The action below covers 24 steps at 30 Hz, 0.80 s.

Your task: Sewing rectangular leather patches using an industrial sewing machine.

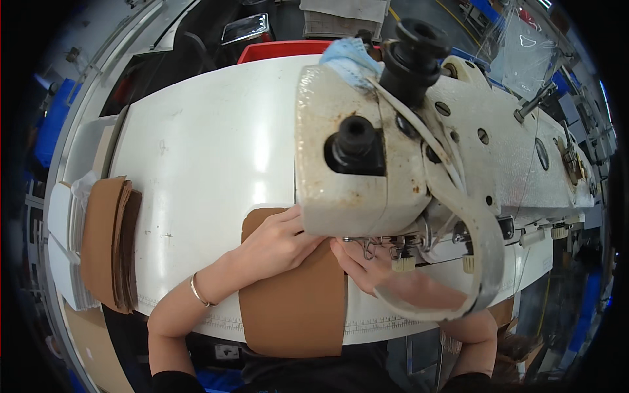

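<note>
Along the left side, a blue bin [56,124] stood beyond the bench. Nearer in, white boards [64,262] sat beside a stack of brown pieces [101,242], on edge or leaning, their right edges slightly fanned.

Across the middle ran a white table [196,164], with a red tray [282,50] past its far edge. From the near left came a forearm wearing a bracelet [198,291]. Left hand [278,241]: back up, fingers bent and bunched over the far part of a brown panel [291,308]; fingertips ran in behind the machine head, so whether they pinched or only pressed, could not tell.

Panel lay flat, far left corner rounded, near end hanging past the table's near edge. Judged light, thin and bendable, fairly smooth, unlikely to break but perhaps easy to crease; best held by its side edges, with flat fingers on top. Most of it lay on the near side of the left hand, between the two forearms.

Right hand [359,265] sat at the panel's far right edge, thumb side toward it, partly hidden; grip could not be told. Above and rightward loomed a white sewing machine [354,206], a blue cloth [350,62] on top.
</note>
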Each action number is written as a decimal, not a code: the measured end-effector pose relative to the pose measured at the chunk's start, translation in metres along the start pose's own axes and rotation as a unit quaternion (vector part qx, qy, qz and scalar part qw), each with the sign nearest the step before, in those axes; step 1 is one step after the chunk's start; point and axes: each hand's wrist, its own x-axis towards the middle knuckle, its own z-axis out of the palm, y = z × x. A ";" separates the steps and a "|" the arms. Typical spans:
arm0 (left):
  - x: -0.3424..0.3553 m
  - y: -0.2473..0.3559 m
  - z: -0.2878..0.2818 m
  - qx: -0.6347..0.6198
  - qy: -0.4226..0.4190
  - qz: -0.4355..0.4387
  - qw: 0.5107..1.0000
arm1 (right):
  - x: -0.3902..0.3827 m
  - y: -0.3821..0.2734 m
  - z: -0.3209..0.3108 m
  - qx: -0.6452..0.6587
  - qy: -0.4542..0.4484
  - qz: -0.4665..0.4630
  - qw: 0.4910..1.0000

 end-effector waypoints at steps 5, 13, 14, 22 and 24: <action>-0.008 0.012 -0.016 0.030 -0.024 -0.072 0.997 | 0.009 -0.003 -0.018 0.108 -0.020 0.051 0.993; -0.061 -0.003 -0.064 -0.084 0.057 -0.361 0.927 | -0.033 -0.092 -0.070 0.219 -0.010 -0.007 0.976; -0.060 -0.006 -0.062 -0.077 0.063 -0.363 0.926 | -0.038 -0.100 -0.070 0.223 -0.003 -0.001 0.975; -0.041 -0.012 -0.057 -0.062 0.000 -0.363 0.930 | -0.041 -0.112 -0.067 0.237 0.060 0.037 0.969; -0.039 -0.012 -0.059 -0.094 -0.006 -0.386 0.918 | -0.042 -0.113 -0.067 0.235 0.053 0.036 0.970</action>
